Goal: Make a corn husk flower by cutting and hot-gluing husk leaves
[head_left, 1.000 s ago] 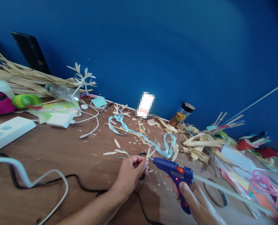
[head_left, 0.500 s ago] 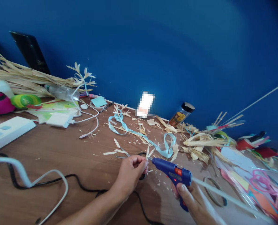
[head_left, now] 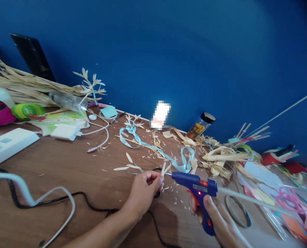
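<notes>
The blue hot glue gun (head_left: 198, 184), its orange trigger showing and red light glowing, is held at five o'clock in the view, nozzle towards nine, a translucent glue stick (head_left: 246, 197) trailing towards half past three. Pale dried-husk petals (head_left: 164, 170), pinched at the base, fan towards twelve and one just beside the nozzle tip.

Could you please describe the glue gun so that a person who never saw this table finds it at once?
Start at the brown table below the blue wall. On its near side, the right hand points the glue gun toward pale strips in the left hand. Unlike the scraps around, it is dark blue with a glowing red light.
</notes>
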The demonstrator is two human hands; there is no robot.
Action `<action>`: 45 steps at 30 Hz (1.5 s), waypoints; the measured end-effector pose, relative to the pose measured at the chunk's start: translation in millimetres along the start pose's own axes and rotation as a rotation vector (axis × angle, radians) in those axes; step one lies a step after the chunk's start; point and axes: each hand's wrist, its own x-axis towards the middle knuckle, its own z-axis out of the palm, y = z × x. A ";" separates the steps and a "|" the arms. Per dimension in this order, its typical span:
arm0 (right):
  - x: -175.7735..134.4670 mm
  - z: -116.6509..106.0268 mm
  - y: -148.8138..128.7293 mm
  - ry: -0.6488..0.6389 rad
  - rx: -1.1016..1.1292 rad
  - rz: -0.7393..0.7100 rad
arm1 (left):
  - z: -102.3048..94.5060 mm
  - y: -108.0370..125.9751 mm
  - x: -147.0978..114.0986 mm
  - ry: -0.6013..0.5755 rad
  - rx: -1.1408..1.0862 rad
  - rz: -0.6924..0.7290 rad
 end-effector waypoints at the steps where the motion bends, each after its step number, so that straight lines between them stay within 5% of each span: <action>1: -1.8 -0.1 -2.9 0.008 0.009 0.003 | -0.1 0.0 0.3 0.001 0.003 0.003; 12: 10.0 -0.6 24.9 -0.091 -0.002 -0.119 | -0.6 -4.1 2.5 -0.010 -0.005 0.026; 20: 12.3 -25.3 27.4 -0.009 0.034 -0.024 | -0.5 -6.0 1.3 0.042 0.005 0.023; 27: 14.6 -31.6 40.0 -0.063 -0.090 0.003 | -1.2 -5.5 -6.3 0.015 0.163 0.244; 45: 23.5 -23.1 51.5 -0.084 0.011 -0.017 | 0.1 -2.2 -2.0 0.015 0.069 0.113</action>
